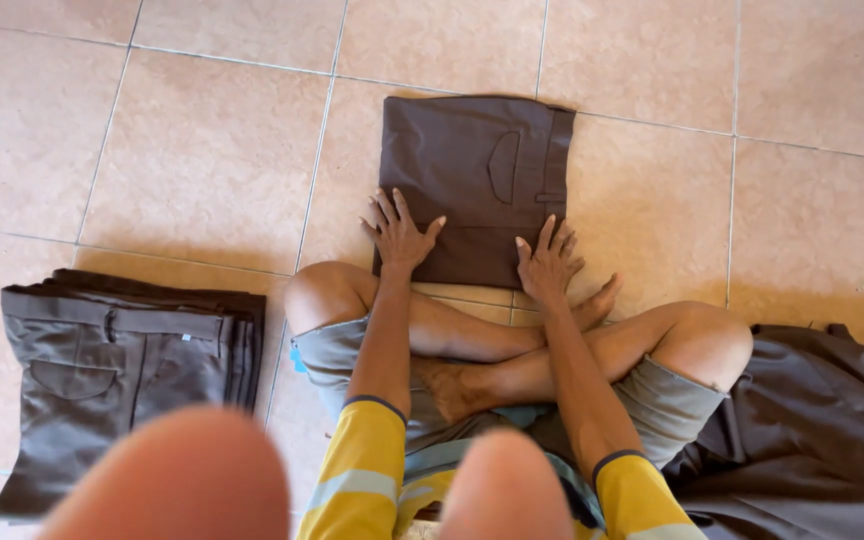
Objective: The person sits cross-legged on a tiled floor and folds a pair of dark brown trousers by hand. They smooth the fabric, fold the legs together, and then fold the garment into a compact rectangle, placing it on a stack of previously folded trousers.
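Trousers, folded [472, 185] into a dark brown square, lie on the tan tiled floor [202, 150] in the head view, just in front of the person's crossed bare legs. The left hand [399, 235] lies flat on the near left corner of the folded trousers, fingers spread wide, holding nothing. The right hand [549, 262] lies flat on the near right corner, fingers wide too, also holding nothing. A back pocket and a belt band show on top of the fold. To the left sits a stack of folded trousers [117, 365], grey-brown; a small pale blue tag sits near its waist, too small to read. Its near end is hidden by a blurry, skin-coloured shape at the bottom edge. At the right, a loose heap of dark cloth [812, 430] is cut off by the picture's edge. The yellow sleeves with grey stripes are partly cut off at the bottom.
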